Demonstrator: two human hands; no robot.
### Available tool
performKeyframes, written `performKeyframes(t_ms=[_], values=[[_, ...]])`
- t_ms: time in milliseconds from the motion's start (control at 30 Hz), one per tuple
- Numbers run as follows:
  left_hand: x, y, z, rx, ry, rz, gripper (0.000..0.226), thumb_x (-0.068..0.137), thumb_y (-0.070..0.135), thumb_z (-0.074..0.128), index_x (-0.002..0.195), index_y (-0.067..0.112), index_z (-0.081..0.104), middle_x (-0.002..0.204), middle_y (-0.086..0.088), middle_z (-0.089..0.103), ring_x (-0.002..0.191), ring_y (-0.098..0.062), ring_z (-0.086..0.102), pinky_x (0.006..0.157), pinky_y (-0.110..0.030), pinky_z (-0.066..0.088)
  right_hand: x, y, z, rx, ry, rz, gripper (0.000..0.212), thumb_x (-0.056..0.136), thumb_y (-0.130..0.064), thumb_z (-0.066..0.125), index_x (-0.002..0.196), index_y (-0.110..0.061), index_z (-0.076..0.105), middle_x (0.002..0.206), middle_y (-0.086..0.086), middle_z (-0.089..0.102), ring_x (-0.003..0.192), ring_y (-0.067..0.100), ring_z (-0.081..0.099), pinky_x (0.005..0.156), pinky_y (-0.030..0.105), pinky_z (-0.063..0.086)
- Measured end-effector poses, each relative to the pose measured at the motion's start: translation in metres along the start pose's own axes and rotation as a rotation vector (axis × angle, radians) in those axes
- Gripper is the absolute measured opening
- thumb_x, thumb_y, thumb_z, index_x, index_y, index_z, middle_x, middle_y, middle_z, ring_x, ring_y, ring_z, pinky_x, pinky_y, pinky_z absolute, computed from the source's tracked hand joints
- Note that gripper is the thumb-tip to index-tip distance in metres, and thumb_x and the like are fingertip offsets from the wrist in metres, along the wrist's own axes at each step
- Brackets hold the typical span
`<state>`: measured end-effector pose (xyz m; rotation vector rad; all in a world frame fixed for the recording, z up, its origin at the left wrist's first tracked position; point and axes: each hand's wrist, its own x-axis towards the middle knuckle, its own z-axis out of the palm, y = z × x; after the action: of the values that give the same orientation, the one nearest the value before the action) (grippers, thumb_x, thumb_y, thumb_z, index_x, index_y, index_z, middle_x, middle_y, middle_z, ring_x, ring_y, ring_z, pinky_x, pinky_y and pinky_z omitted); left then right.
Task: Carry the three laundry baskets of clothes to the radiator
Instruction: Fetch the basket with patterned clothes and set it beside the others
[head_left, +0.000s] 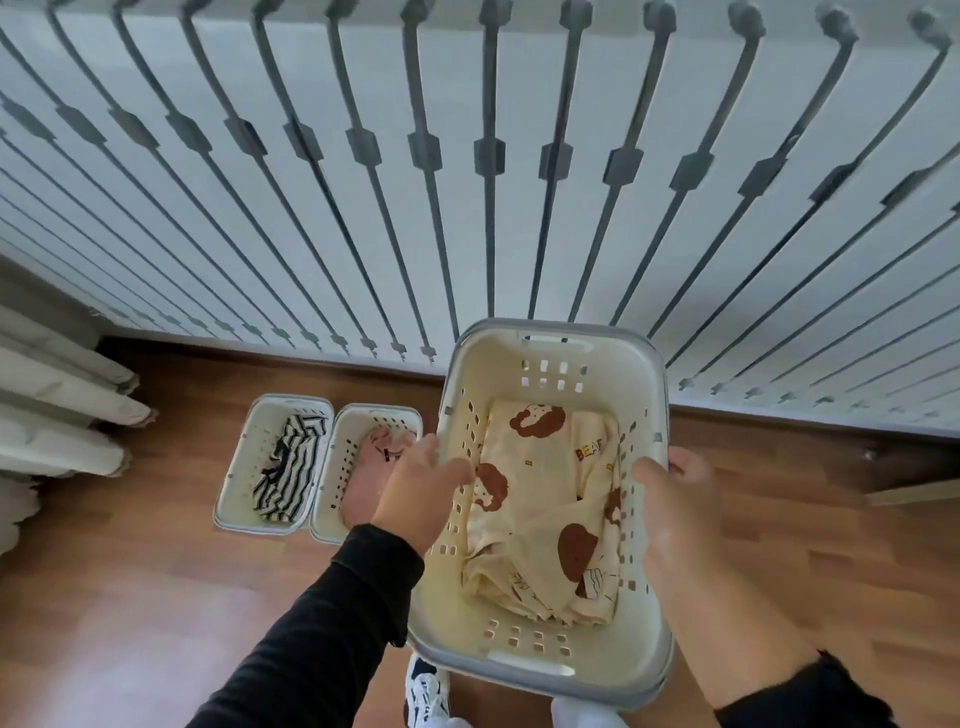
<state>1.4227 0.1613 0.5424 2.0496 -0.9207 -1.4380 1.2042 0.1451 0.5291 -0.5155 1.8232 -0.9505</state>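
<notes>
White radiator (467, 156) fins fill the background above a wooden floor (156, 597). On the floor at left, two small baskets sit side by side, one with striped cloth (272, 462), one with pink cloth (366, 467). The left hand (421, 493) and right hand (675, 514) grip the side rims of the held basket (550, 660) (bear-print fabric inside), fingers curled over the edges, its long axis pointing toward the radiator.
</notes>
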Motion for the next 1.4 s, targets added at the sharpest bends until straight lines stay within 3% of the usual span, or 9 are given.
performKeyframes(t_ms=[200,367,467,600,700,900,1000,1200,1400], values=[[0.058,-0.046,-0.004,-0.102,0.016,-0.034,0.023,0.082,0.009,0.057,0.102,0.018,0.059,0.086,0.006,0.062,0.066,0.004,0.057,0.057,-0.007,0.045,0.026,0.050,0.049,0.040,0.030,0.062,0.010,0.084,0.000,0.058,0.094,0.000,0.056,0.115,0.041,0.057,0.106,0.065,0.055,0.084,0.082,0.042],[0.104,-0.093,0.013,-0.055,0.024,-0.032,0.078,0.082,0.013,0.059,0.153,0.018,0.027,0.154,0.001,0.036,0.139,-0.013,0.037,0.101,-0.025,0.033,0.069,0.092,0.076,0.014,-0.002,0.093,0.026,0.086,-0.004,0.061,0.094,-0.029,0.063,0.099,0.017,0.072,0.102,0.045,0.069,0.093,0.063,0.056],[0.143,-0.126,0.030,-0.072,0.020,-0.030,0.079,0.082,0.014,0.058,0.154,0.022,0.025,0.156,0.005,0.032,0.128,0.009,0.045,0.096,-0.017,0.035,0.110,0.128,0.088,0.028,-0.043,0.106,0.037,0.088,-0.004,0.062,0.122,-0.016,0.062,0.108,0.012,0.073,0.099,0.033,0.073,0.094,0.058,0.057],[0.196,-0.174,0.057,-0.058,0.054,-0.034,0.080,0.083,0.015,0.058,0.155,0.023,0.023,0.157,0.000,0.033,0.140,-0.013,0.037,0.105,-0.026,0.034,0.159,0.177,0.106,0.011,-0.079,0.095,0.044,0.089,-0.006,0.063,0.130,-0.020,0.057,0.111,0.005,0.073,0.099,0.028,0.073,0.091,0.053,0.060],[0.237,-0.209,0.077,-0.062,0.061,-0.011,0.076,0.084,0.014,0.059,0.153,0.022,0.027,0.155,0.002,0.035,0.125,0.013,0.043,0.096,-0.011,0.037,0.199,0.218,0.120,0.008,-0.085,0.089,0.043,0.090,-0.007,0.062,0.130,-0.022,0.057,0.111,0.003,0.073,0.097,0.027,0.074,0.086,0.051,0.061],[0.318,-0.276,0.112,-0.044,0.124,-0.016,0.074,0.086,0.015,0.056,0.153,0.021,0.027,0.157,0.005,0.032,0.144,-0.013,0.029,0.112,-0.031,0.029,0.277,0.307,0.153,-0.012,-0.135,0.073,0.042,0.087,-0.009,0.064,0.126,-0.024,0.060,0.109,0.002,0.075,0.095,0.023,0.075,0.080,0.045,0.062],[0.353,-0.301,0.125,-0.045,0.143,-0.022,0.073,0.086,0.012,0.055,0.154,0.020,0.026,0.152,0.005,0.039,0.134,-0.011,0.043,0.099,-0.021,0.033,0.312,0.343,0.174,0.010,-0.126,0.065,0.040,0.087,-0.009,0.064,0.124,-0.023,0.059,0.105,0.001,0.075,0.091,0.021,0.075,0.072,0.039,0.061],[0.413,-0.327,0.133,0.081,0.169,-0.042,0.047,0.088,0.014,0.057,0.135,0.006,0.050,0.082,0.009,0.056,0.055,0.006,0.051,0.040,-0.007,0.037,0.361,0.394,0.218,0.053,-0.078,0.045,0.029,0.087,-0.012,0.063,0.114,-0.022,0.061,0.102,0.005,0.074,0.089,0.024,0.073,0.080,0.046,0.062],[0.434,-0.339,0.120,0.178,0.220,-0.109,0.037,0.086,0.019,0.058,0.117,0.000,0.060,0.068,0.006,0.048,0.058,-0.008,0.045,0.055,-0.024,0.040,0.361,0.399,0.241,0.021,-0.059,0.031,0.033,0.082,-0.019,0.064,0.113,-0.023,0.059,0.106,0.003,0.072,0.095,0.025,0.072,0.084,0.047,0.062]])
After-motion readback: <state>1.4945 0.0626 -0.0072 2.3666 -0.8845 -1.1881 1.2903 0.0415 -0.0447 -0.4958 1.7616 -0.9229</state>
